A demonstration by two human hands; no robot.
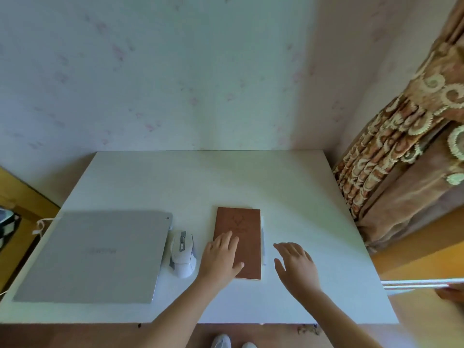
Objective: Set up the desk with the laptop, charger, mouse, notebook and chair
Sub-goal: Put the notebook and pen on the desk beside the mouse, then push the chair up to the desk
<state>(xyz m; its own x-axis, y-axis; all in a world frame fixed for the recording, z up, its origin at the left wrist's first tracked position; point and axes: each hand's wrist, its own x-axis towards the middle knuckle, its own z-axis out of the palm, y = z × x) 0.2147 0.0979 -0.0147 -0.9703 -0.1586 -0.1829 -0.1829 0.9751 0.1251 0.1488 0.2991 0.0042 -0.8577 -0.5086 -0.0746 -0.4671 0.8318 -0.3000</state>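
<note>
With my left hand (221, 257) lying flat and open on the notebook (238, 243), its fingers spread over the near left part of the brown cover, I judge the step in hand to be settling the notebook into place on the desk (288, 192). My right hand (296, 267) hovers open just to the right of it, gripping nothing; whether it touches the desk I cannot tell. The notebook lies shut near the front middle, the mouse (182, 256) just to its left and the closed laptop (98, 254) beyond that. To do this well I would press lightly and slide, not lift, keeping the cover square to the front edge. I would bring the right hand to the right edge to steady it, where something pale peeks out from under the notebook. I see no chair, and cannot pick out the charger for certain.
</note>
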